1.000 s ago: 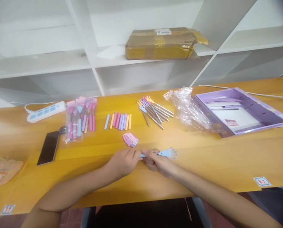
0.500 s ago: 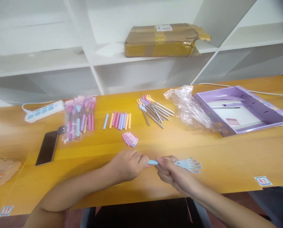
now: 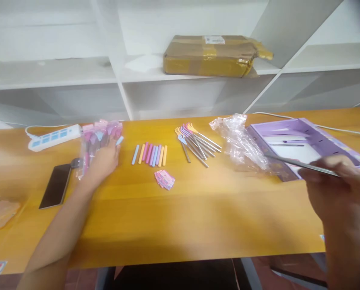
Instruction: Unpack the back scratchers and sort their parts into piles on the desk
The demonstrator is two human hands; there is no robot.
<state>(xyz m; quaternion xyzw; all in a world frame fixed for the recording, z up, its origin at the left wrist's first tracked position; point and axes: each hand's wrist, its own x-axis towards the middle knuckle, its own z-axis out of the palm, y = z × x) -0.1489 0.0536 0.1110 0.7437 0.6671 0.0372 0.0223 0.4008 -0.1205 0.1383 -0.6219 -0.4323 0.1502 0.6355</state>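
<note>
My left hand [image 3: 105, 160] is closed around a light blue handle [image 3: 119, 140], whose end pokes out above the fingers. It hovers over or rests on several bagged back scratchers [image 3: 91, 139]; which, I cannot tell. My right hand [image 3: 337, 181], smeared by motion, grips a metal rod [image 3: 303, 165] in front of the purple box; the rod's blue hand-shaped head is not visible. Between the hands lie a row of loose coloured handles [image 3: 150, 155], a pile of back scratcher heads on metal rods [image 3: 195, 141] and several pink cards [image 3: 164, 179].
Crumpled clear plastic bags [image 3: 238, 143] lie against the open purple box [image 3: 288, 129]. At the left are a power strip [image 3: 54, 137], a black phone [image 3: 55, 186] and an orange packet [image 3: 0, 215]. A taped cardboard box [image 3: 210, 56] stands on the white shelf behind.
The hands have moved apart, and the blue handle has come off the metal rod. My left hand went left with the handle, my right hand went right with the rod.
</note>
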